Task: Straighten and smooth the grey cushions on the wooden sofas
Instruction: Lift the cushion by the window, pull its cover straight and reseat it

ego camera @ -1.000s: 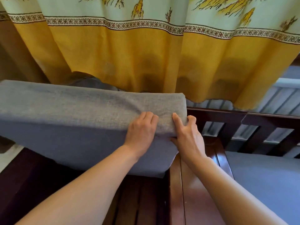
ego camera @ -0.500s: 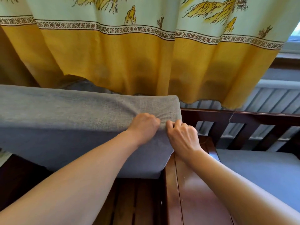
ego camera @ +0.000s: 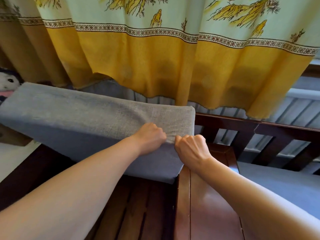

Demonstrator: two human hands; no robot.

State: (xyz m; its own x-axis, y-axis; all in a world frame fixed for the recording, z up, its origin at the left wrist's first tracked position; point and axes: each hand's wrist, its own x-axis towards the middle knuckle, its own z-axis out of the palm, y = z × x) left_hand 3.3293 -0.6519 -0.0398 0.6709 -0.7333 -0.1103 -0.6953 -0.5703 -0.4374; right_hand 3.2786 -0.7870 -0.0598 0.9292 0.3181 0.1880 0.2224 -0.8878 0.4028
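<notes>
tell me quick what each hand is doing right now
Left hand: fingers curled, pinching the grey cushion cover.
Right hand: fingers curled, pinching the same cover.

hands pinching grey cushion, wooden sofa

Dark wooden sofa frame with a slatted seat base exposed below the left grip; a polished armrest runs beneath the right grip. A grey cushion, tilted up off the slats, rests its near right corner against the armrest. Right of both grips, a second grey cushion lies flat on the adjoining sofa.
</notes>
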